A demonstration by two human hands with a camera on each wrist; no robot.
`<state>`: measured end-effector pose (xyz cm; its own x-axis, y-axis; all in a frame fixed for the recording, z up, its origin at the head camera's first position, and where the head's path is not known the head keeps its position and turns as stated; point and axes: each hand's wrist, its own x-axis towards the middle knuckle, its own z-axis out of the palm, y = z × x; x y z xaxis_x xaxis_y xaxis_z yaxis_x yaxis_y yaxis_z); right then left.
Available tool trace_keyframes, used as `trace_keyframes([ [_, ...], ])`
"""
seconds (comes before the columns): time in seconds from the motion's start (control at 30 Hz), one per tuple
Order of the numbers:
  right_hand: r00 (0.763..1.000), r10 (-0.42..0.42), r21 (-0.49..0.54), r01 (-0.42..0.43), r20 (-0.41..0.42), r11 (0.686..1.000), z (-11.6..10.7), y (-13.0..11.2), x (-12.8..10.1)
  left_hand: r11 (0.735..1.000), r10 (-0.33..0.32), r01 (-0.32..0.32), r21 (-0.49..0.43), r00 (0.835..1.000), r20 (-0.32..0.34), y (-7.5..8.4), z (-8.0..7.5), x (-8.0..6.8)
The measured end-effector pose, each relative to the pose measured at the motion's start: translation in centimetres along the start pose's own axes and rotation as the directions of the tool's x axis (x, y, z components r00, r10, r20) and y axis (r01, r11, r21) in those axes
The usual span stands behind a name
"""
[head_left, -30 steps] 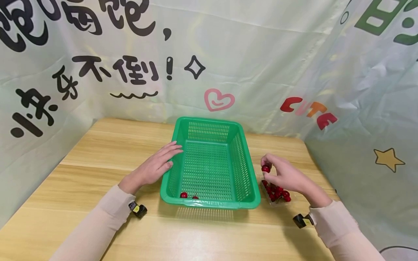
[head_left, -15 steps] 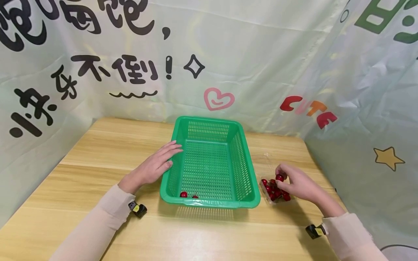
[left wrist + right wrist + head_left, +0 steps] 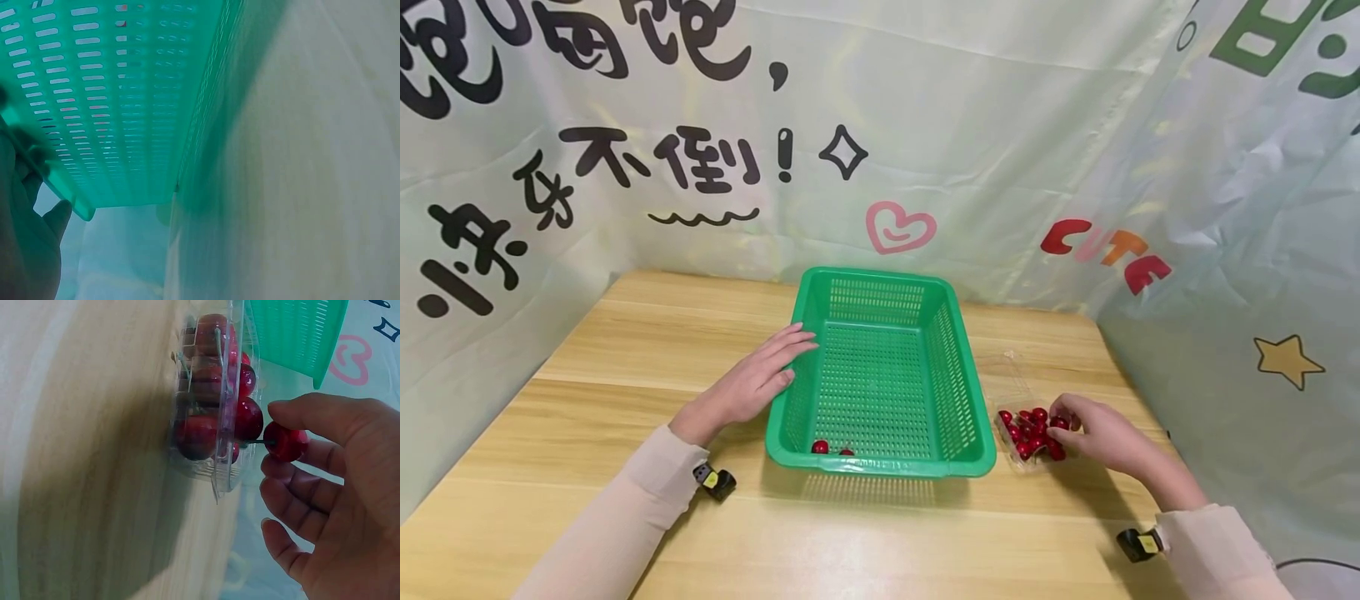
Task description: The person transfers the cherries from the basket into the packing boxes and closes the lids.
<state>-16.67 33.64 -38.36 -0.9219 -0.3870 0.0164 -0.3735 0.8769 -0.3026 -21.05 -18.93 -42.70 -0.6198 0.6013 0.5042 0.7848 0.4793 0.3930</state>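
Observation:
My right hand (image 3: pixel 1101 429) pinches a dark red cherry (image 3: pixel 286 442) between thumb and fingers. Its thin stem points toward the clear plastic box (image 3: pixel 226 469), and the hand is right at the box's rim. Several more cherries (image 3: pixel 1026 432) lie in that box, some with stems. My left hand (image 3: pixel 748 379) rests on the left rim of a green plastic basket (image 3: pixel 880 468), fingers extended over the edge. In the left wrist view the thumb (image 3: pixel 57 219) shows by the rim, and the other fingers are partly in shadow. Two cherries (image 3: pixel 820 447) lie inside the basket at its near wall.
The box's clear lid (image 3: pixel 1003 375) is folded back behind it, beside the basket. Both stand on a wooden table (image 3: pixel 850 542). A printed cloth (image 3: pixel 1000 167) hangs behind the table and along its sides.
My right hand has moved right and nearer to me with the cherry, from the box's far left to its right side. My left hand stays on the basket.

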Motion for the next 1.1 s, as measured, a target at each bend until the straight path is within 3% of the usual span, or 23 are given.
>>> trace_keyframes([
  [0.6,0.997,0.068,-0.069,-0.070,-0.027,0.995,0.2,0.9,-0.1,1.000,-0.001,0.001,0.006,1.000,0.003,-0.1,0.0,0.0],
  [1.1,0.995,-0.018,-0.068,0.011,-0.096,0.998,-1.4,-1.3,1.8,1.000,0.004,-0.004,0.000,1.000,-0.009,0.0,0.0,0.0],
])
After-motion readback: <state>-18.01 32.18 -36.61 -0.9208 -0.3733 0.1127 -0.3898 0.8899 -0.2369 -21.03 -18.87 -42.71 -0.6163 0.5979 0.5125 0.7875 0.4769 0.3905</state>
